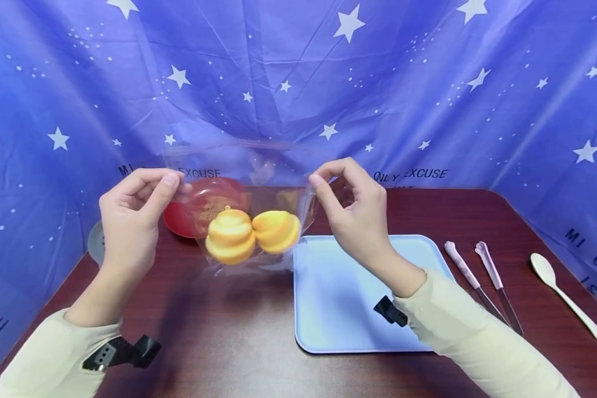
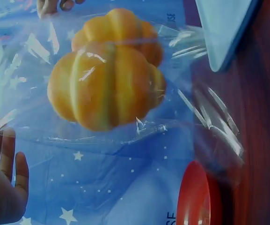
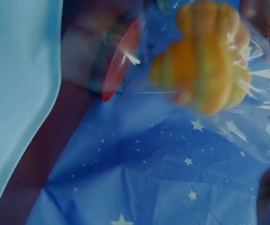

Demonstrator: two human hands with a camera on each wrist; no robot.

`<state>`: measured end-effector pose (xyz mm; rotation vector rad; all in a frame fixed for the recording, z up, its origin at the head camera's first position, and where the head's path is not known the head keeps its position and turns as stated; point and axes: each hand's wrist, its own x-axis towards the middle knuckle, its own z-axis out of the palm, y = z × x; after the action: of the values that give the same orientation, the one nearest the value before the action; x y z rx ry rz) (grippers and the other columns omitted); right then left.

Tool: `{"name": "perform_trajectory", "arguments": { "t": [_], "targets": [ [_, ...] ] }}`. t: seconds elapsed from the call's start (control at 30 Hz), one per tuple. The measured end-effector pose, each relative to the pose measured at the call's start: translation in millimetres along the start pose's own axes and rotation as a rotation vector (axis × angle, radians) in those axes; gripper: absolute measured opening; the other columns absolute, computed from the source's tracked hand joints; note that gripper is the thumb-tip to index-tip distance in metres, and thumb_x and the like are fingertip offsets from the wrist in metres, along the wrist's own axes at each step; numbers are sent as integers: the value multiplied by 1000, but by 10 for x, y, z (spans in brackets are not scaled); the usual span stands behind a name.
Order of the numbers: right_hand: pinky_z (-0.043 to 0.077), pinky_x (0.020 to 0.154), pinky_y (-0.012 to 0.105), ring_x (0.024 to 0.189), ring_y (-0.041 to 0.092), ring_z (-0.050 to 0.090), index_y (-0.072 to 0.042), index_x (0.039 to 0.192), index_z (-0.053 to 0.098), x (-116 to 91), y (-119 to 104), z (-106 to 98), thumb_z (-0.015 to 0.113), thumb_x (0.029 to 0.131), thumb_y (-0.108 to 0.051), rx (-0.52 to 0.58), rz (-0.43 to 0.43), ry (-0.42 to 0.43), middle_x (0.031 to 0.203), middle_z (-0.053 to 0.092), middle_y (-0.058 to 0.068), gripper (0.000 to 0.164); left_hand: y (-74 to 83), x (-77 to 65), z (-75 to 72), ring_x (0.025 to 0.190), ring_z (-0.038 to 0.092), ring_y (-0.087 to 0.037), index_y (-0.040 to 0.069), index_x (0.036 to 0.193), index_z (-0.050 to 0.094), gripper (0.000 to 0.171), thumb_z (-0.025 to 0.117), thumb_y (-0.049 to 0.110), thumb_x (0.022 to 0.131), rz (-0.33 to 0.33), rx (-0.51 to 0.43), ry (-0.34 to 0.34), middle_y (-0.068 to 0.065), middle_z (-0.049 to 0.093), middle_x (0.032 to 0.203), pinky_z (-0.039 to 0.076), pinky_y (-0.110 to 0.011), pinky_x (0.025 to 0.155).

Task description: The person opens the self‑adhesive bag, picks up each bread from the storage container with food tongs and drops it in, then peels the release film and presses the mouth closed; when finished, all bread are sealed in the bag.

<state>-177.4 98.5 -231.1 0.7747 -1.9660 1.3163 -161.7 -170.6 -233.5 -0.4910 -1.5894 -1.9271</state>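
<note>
A clear plastic bag is held up above the table between both hands. Inside it sit two yellow-orange pumpkin-shaped pieces, one on the left and one on the right, side by side and touching. My left hand pinches the bag's left edge between thumb and fingers. The opposite edge is pinched by my right hand. In the left wrist view, the pumpkin-shaped pieces overlap behind shiny film. They also show, slightly blurred, in the right wrist view.
Behind the bag stands a red bowl. A grey round object is partly hidden by my left hand. Beneath my right arm lies a light blue tray. Farther right are two pink-handled utensils and a cream spoon.
</note>
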Motion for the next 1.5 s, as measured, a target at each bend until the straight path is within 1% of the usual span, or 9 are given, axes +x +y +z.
{"name": "perform_trajectory", "arguments": {
  "t": [0.33, 0.77, 0.9, 1.0, 1.1, 1.2, 1.33, 1.4, 1.5],
  "targets": [
    [43, 48, 22, 55, 7, 51, -12, 85, 63, -71, 65, 12, 65, 85, -18, 11, 33, -32, 73, 58, -6, 7, -91, -35, 59, 67, 61, -20, -16, 90, 61, 15, 62, -3, 82, 36, -70, 78, -15, 65, 75, 49, -25, 66],
    [43, 55, 23, 68, 7, 53, -20, 85, 63, -225, 212, 85, 65, 84, -26, -15, 142, -202, 79, 60, -11, 7, -356, -247, -160, 64, 63, -18, -9, 91, 62, 15, 61, 4, 86, -113, -15, 134, -11, 67, 76, 52, -24, 64],
    [45, 54, 24, 66, 8, 55, -18, 89, 64, -237, 230, 113, 65, 84, -24, 13, 155, -209, 78, 59, -9, 7, -421, -286, -211, 64, 65, -18, -9, 93, 61, 14, 60, 3, 86, -136, -59, 139, -12, 67, 77, 52, -25, 67],
    [48, 54, 26, 67, 12, 57, -14, 105, 60, -241, 185, 133, 67, 83, -17, 60, 172, -219, 80, 60, -2, 23, -450, -305, -228, 68, 66, -19, -9, 94, 60, 14, 58, 3, 87, -141, -66, 122, -13, 68, 79, 52, -27, 71],
    [49, 56, 30, 73, 20, 58, -11, 124, 48, -260, 109, 153, 70, 79, -9, 100, 208, -248, 85, 60, 8, 50, -469, -335, -228, 69, 66, -21, -9, 95, 59, 17, 58, 5, 88, -157, -54, 114, -14, 68, 81, 52, -29, 72],
    [50, 59, 33, 77, 25, 59, -8, 130, 41, -288, 59, 178, 71, 77, -5, 115, 263, -287, 86, 61, 14, 61, -484, -372, -221, 68, 65, -22, -9, 94, 58, 17, 58, 6, 88, -182, -70, 126, -16, 67, 81, 53, -30, 70],
    [49, 66, 33, 77, 24, 59, -1, 113, 57, -320, 76, 212, 67, 81, -7, 93, 343, -309, 85, 64, 13, 33, -511, -410, -211, 70, 66, -22, -8, 95, 59, 16, 57, 5, 88, -208, -103, 135, -16, 67, 82, 53, -30, 70],
    [49, 66, 32, 75, 21, 60, -4, 100, 65, -350, 197, 235, 65, 84, -13, 86, 370, -296, 84, 66, 7, 19, -526, -423, -208, 72, 66, -23, -8, 96, 58, 16, 57, 5, 88, -211, -115, 137, -16, 67, 83, 53, -30, 70],
    [49, 65, 30, 76, 21, 61, -5, 91, 69, -337, 243, 218, 64, 85, -15, 100, 394, -265, 88, 68, 5, 13, -512, -430, -198, 74, 67, -25, -9, 96, 58, 16, 57, 5, 88, -195, -140, 142, -17, 67, 83, 53, -31, 71]
  ]
}}
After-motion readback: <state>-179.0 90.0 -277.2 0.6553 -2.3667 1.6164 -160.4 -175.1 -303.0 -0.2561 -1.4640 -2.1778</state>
